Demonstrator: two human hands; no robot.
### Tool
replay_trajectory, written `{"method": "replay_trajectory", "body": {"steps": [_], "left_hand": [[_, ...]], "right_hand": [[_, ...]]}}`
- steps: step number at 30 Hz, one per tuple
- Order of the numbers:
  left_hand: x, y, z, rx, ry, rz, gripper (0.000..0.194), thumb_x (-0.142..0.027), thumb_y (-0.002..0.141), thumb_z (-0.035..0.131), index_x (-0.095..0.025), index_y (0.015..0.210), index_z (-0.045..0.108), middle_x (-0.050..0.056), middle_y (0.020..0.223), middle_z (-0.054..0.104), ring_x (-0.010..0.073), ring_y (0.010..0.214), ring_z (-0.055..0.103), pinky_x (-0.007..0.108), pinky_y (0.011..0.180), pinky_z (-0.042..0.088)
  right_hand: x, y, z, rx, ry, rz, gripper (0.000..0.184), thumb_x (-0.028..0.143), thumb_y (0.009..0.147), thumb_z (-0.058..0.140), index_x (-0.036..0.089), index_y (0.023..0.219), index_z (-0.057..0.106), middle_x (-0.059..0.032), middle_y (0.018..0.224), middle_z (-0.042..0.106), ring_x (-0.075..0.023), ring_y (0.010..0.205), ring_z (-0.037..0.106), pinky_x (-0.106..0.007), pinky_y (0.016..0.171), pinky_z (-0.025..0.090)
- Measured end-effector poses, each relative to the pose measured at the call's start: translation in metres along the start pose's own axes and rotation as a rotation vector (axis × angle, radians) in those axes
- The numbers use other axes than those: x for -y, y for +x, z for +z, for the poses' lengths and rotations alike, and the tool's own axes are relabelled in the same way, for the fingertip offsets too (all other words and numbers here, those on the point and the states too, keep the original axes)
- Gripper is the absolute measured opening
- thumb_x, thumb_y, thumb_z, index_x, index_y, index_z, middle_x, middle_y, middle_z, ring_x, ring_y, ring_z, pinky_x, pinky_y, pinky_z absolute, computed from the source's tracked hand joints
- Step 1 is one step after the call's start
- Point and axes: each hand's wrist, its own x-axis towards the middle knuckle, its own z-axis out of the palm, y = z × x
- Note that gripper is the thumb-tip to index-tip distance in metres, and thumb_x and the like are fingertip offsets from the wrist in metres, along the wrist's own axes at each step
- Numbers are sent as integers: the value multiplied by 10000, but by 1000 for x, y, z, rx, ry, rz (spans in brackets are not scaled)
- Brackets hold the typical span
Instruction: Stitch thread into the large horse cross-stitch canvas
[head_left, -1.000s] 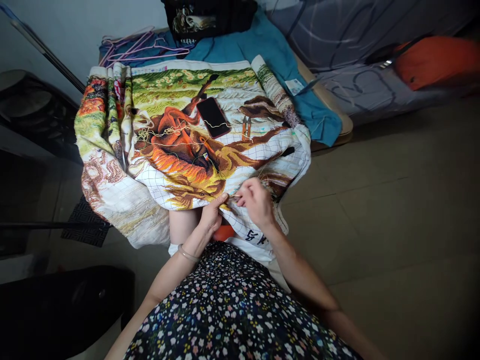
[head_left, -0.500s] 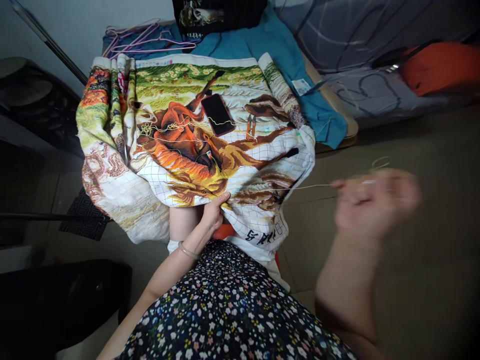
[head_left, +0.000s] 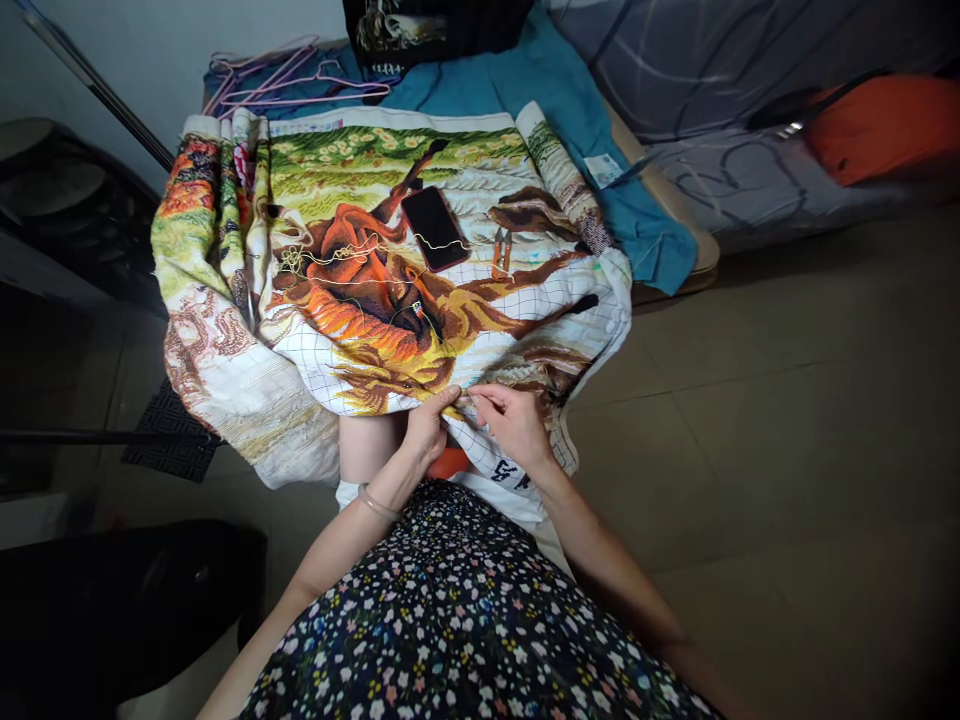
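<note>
A large cross-stitch canvas (head_left: 360,300) with an orange horse picture lies over a low table and my lap. My left hand (head_left: 424,432) grips the canvas's near edge, thumb on top and fingers under the cloth. My right hand (head_left: 511,424) rests on the canvas just to the right of it, fingers pinched together at the cloth on something too small to make out, likely a needle. A thin thread (head_left: 517,378) lies on the canvas by that hand.
A dark phone (head_left: 435,228), small snips (head_left: 501,250) and loose yellow thread (head_left: 322,258) lie on the canvas. A blue cloth (head_left: 577,130), pink hangers (head_left: 292,80) and a black basket (head_left: 435,30) sit behind. Tiled floor (head_left: 787,400) spreads to the right.
My right hand, which had swung far out to the right drawing the thread taut, has come back to the canvas beside my left hand. The left hand has stayed put.
</note>
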Motion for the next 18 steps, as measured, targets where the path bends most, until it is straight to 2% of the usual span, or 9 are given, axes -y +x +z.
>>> {"method": "replay_trajectory", "body": {"steps": [4,8,11,15,18], "left_hand": [[-1,0,1,-6,-2,1,267,-167,537,811,-121,771,692,34,739,702,154,713,636,334,865,454],[-1,-1,2,-12,-3,-1,258,-167,536,807,-126,760,685,27,725,693,154,724,637,332,882,448],[-2,-1,2,-15,2,-4,250,-171,530,807,-137,739,676,19,715,691,148,722,633,328,889,446],[-2,-2,3,-12,-1,-22,231,-176,522,815,-130,689,661,15,685,681,127,667,610,312,849,455],[-2,-2,3,-27,1,-7,224,-183,534,816,-135,679,652,4,669,667,119,649,599,303,816,454]], "right_hand": [[-4,1,2,-7,-25,1,317,317,835,529,135,976,747,-15,559,636,-132,490,547,-239,495,425],[-4,3,2,-12,-51,-24,279,299,832,535,161,939,754,-53,708,719,-153,555,605,-258,546,467],[6,4,1,-30,-147,-66,241,257,815,537,174,884,752,-68,771,738,-170,619,631,-269,585,477],[21,2,2,-47,-241,-64,192,222,811,521,168,811,705,-56,670,701,-151,552,588,-265,565,452],[20,-1,6,-3,-93,38,161,260,837,504,177,817,641,-9,569,633,-126,461,535,-240,491,420]]}}
